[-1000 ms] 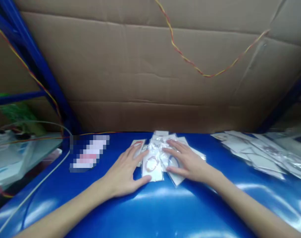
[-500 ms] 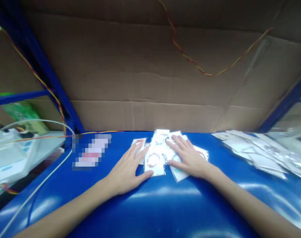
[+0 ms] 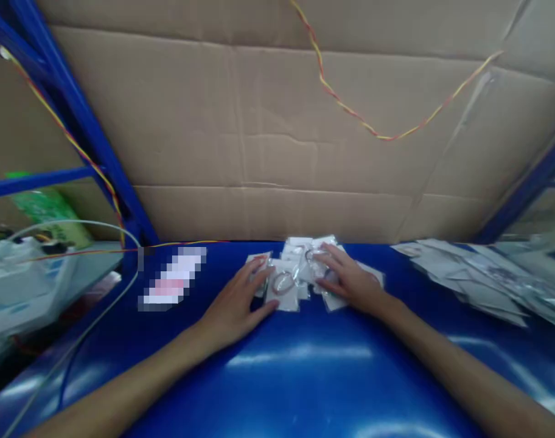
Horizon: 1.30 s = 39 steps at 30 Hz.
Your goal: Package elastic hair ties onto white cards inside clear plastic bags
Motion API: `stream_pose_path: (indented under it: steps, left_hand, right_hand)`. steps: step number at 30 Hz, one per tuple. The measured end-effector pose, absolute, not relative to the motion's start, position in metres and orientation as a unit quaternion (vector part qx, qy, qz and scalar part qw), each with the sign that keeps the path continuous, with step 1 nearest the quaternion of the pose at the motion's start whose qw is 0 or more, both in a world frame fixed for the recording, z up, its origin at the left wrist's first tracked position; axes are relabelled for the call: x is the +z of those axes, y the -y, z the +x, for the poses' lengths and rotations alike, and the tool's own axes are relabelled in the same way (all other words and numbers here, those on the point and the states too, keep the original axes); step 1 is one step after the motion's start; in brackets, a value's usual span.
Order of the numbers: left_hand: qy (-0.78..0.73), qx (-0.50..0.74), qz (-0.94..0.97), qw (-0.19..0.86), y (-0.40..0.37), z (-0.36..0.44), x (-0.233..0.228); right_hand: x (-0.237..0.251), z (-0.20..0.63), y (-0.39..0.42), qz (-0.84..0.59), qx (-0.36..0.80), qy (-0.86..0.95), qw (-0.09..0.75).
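Hands lay flat on small clear packets [image 3: 289, 281] on the blue table [image 3: 305, 377]. Left hand [image 3: 234, 304] spread beside them, gripping nothing. Right hand [image 3: 353, 281] pressed on top, fingers loosely extended.

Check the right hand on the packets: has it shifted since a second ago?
Yes. The right hand has slid away from the person, toward the cardboard wall, and its fingers have curled over the small pile of packets.

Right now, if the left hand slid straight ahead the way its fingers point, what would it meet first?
The left hand points forward and slightly right. Its fingertips already lie at the clear packet with a red ring in the small pile of packets; beyond is the cardboard wall. Depth is uncertain.
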<state>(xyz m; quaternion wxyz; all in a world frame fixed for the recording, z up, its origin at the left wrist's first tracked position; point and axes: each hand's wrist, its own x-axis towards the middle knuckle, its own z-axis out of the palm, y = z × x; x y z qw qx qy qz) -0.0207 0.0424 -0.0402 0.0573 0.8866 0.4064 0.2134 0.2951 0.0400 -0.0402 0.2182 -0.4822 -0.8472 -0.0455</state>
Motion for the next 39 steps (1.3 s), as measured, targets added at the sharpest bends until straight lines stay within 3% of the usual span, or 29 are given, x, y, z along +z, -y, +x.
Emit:
stream_pose_path:
  steps: [10, 16, 23, 31, 39]
  left_hand:
    - [-0.474, 0.240, 0.847, 0.019, -0.043, -0.020, -0.030]
    - [-0.418, 0.254, 0.868, 0.085, -0.048, -0.021, -0.031]
    - [-0.403, 0.255, 0.873, 0.103, -0.052, -0.021, -0.032]
    - [-0.414, 0.196, 0.886, 0.071, -0.050, -0.021, -0.036]
    - [-0.371, 0.243, 0.896, 0.040, -0.056, -0.019, -0.036]
  right_hand:
    - [-0.026, 0.279, -0.021, -0.474, -0.127, 0.833, 0.255]
    - [-0.020, 0.265, -0.008, -0.517, -0.059, 0.828, 0.210]
    - [-0.027, 0.277, -0.019, -0.490, -0.043, 0.842, 0.223]
    - [-0.034, 0.278, -0.018, -0.486, -0.059, 0.844, 0.219]
    - [-0.027, 0.262, -0.010, -0.459, -0.044, 0.869, 0.179]
